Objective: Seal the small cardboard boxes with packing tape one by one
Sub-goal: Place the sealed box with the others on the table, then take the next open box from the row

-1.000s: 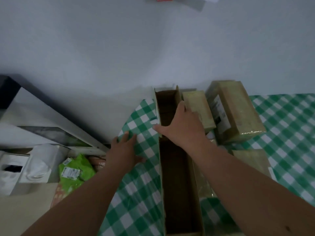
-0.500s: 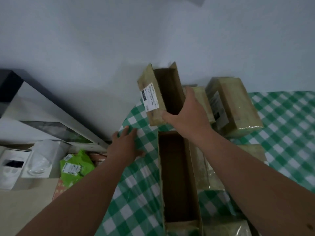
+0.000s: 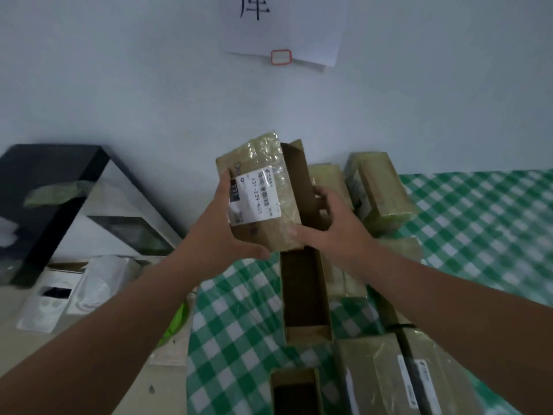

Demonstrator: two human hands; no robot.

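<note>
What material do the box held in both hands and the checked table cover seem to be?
Held box: brown cardboard, seemingly wrapped in glossy clear tape or film, since it shows wrinkled highlights. Checked table cover: probably smooth plastic or oilcloth; its sheen is faint, so unsure.

Brown cardboard box (image 3: 263, 199) held up at centre: matt board wrapped in glossy, wrinkled clear tape, with a smooth white paper label (image 3: 254, 196). Open flap (image 3: 297, 187) bare and dull. At 6 o'clock, long open brown cardboard tray (image 3: 305, 295), matt inside. At 2 o'clock, tape-wrapped cardboard parcels (image 3: 380, 190), shiny. Beneath, green-and-white checked tablecloth (image 3: 236, 330), smooth with a slight plastic sheen. At 12 o'clock, white paper sheet (image 3: 284, 28) on a matt pale wall (image 3: 134, 70). At 9 o'clock, black glossy frame (image 3: 45, 175).
</note>
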